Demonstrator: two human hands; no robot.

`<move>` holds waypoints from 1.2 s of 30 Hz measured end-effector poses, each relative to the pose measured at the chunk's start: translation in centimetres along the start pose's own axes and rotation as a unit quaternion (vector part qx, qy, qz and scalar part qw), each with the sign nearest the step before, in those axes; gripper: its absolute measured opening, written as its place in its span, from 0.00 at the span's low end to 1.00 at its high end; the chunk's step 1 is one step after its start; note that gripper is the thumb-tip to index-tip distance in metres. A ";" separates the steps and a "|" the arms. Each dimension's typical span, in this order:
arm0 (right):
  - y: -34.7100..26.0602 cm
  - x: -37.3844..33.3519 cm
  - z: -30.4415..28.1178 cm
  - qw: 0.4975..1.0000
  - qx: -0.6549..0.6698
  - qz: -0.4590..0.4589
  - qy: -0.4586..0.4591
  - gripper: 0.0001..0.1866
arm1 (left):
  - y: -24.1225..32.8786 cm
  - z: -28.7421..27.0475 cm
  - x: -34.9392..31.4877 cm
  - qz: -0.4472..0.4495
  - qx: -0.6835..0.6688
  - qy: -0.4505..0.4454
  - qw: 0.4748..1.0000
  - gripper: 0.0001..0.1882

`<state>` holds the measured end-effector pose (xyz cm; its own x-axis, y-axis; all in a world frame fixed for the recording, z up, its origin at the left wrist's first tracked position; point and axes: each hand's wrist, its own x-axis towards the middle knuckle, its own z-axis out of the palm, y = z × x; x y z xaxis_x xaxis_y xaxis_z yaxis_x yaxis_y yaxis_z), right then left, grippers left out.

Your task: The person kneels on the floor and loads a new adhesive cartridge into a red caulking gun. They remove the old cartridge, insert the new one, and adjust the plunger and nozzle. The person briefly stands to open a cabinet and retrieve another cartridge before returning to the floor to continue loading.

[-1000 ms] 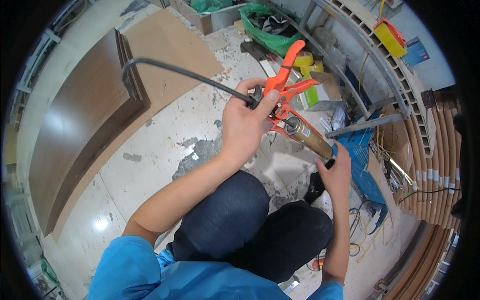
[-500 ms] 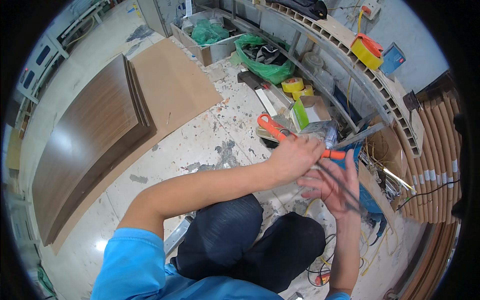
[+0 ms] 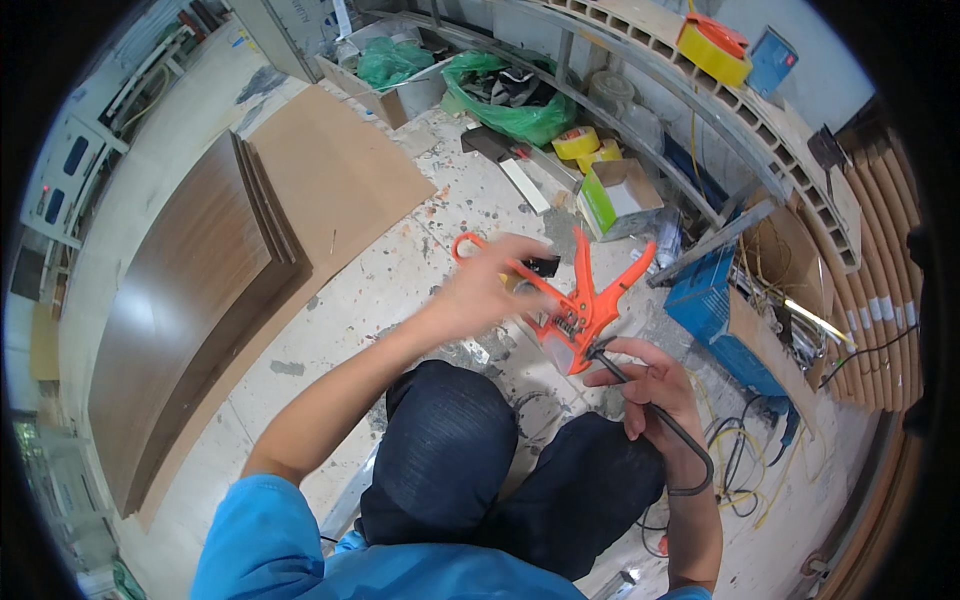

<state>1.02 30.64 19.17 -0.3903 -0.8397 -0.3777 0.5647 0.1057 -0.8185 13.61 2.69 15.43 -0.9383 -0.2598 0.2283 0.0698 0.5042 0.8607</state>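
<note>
In front of my knees is an orange hand cutter [image 3: 592,300], its two handles spread apart in a V, a spring between them and a pale blade at the lower end. My left hand [image 3: 480,295], blurred by motion, is over the cutter's left side; its grip is unclear. An orange loop-ended handle [image 3: 467,243] shows behind that hand; whether it joins the cutter I cannot tell. My right hand [image 3: 655,385] has curled fingers around a black cable [image 3: 685,437]. One end of the cable reaches the cutter, and the rest loops over my right wrist.
Stacked brown wood-grain panels [image 3: 190,300] lie at left on a cardboard sheet [image 3: 340,165]. Beyond my hands are a green-and-white box [image 3: 620,200], yellow tape rolls [image 3: 577,144] and a green bag [image 3: 510,110]. A blue box [image 3: 715,320] and loose cables [image 3: 740,450] are at right.
The cutter now shows with its handles spread, where an orange handle lay under my hands before. My left hand has moved left, away from my right hand. My right fingers have curled in.
</note>
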 end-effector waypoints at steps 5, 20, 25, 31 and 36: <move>-0.4 -0.4 0.3 0.998 0.047 -0.021 -0.024 0.33 | -6.1 -3.4 -3.5 -0.434 -0.344 0.230 0.800 0.31; -0.2 2.2 3.6 0.992 -0.022 0.123 -0.015 0.21 | -8.6 -0.6 2.1 -0.304 -0.731 0.280 0.543 0.33; -1.1 4.2 5.0 0.982 -0.043 0.174 -0.056 0.24 | -7.4 -1.3 2.2 -0.299 -0.750 0.252 0.534 0.29; -2.2 4.0 7.2 0.987 -0.016 0.150 -0.057 0.24 | -7.4 -1.5 3.5 -0.326 -0.708 0.250 0.574 0.22; -1.0 5.4 8.2 0.993 0.017 0.110 -0.037 0.22 | -9.6 -1.4 3.5 -0.278 -0.723 0.315 0.548 0.27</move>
<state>4.36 21.62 21.51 -0.2009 -0.8356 -0.5113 0.6547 0.2737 -0.7046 10.19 -4.22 8.61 -0.6790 -0.5056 -0.5323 0.4561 -0.8587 0.2338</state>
